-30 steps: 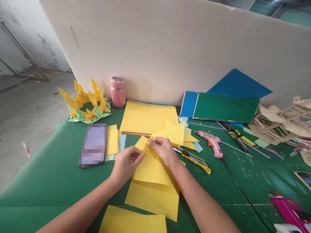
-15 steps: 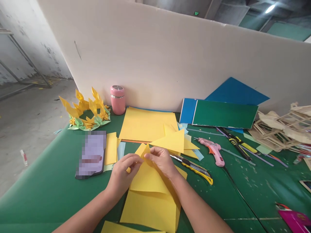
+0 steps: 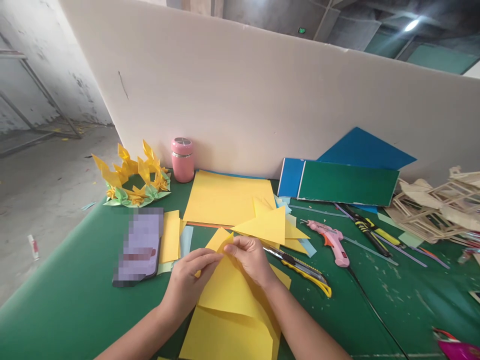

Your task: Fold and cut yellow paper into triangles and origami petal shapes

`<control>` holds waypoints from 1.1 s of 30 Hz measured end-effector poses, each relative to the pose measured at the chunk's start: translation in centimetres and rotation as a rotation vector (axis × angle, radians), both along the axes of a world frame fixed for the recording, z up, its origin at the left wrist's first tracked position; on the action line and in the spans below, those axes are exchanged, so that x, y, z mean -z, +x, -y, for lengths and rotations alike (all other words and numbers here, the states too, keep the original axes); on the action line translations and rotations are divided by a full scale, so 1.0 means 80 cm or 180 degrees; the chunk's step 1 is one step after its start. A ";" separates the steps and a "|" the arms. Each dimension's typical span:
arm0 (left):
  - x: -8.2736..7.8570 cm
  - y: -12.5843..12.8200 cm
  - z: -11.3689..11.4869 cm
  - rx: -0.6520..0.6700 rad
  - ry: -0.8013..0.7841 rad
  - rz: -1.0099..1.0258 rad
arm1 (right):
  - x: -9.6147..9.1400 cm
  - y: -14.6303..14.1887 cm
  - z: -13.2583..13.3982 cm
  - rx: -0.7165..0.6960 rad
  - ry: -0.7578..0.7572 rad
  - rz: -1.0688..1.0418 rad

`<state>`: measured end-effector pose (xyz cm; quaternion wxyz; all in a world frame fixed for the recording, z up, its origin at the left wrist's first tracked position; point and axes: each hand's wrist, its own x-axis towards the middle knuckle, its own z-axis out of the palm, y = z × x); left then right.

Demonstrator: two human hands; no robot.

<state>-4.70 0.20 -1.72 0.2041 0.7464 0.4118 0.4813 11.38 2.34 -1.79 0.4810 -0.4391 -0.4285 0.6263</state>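
Note:
A yellow sheet of paper [image 3: 228, 292] is raised and curved between my hands, its top corners pinched together. My left hand [image 3: 191, 280] closes thumb and forefinger on the left side of the upper edge. On the right side, the thumb and fingers of my right hand [image 3: 250, 257] grip the same sheet near its pointed tip. More yellow paper [image 3: 228, 337] lies flat on the table beneath it. Close to my right hand is a yellow-and-black utility knife [image 3: 300, 267] with its blade end toward the paper.
Beyond my hands lie a large yellow sheet [image 3: 225, 197] and cut yellow triangles [image 3: 264, 227]. A phone [image 3: 138, 245], paper crown [image 3: 137, 182] and pink flask [image 3: 183, 161] stand left. Rightward are a pink glue gun [image 3: 330, 240] with its cord, pliers [image 3: 369, 235] and a wooden lattice model [image 3: 435, 210].
My left thumb and fingers have come together on the paper's upper edge. My right hand keeps its grip. The view has tilted up slightly, so things sit lower.

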 end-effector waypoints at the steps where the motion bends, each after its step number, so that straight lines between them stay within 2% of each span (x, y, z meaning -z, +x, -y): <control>1: 0.000 0.001 0.000 -0.0014 0.0008 0.0009 | 0.001 0.000 0.000 0.0002 0.0024 0.0012; 9: -0.002 0.001 0.001 -0.0085 -0.0036 -0.0021 | 0.001 -0.001 -0.001 0.0035 0.0019 0.0038; 19: -0.003 0.000 0.001 0.0181 -0.0391 -0.0100 | -0.003 -0.002 0.000 0.0189 0.0345 0.0171; 27: 0.000 0.000 0.001 0.0223 -0.0289 -0.0036 | -0.002 -0.002 0.000 0.0317 0.0418 0.0338; 33: 0.005 -0.001 0.001 0.0461 -0.0415 -0.0234 | -0.004 -0.003 0.000 0.0358 0.0504 0.0389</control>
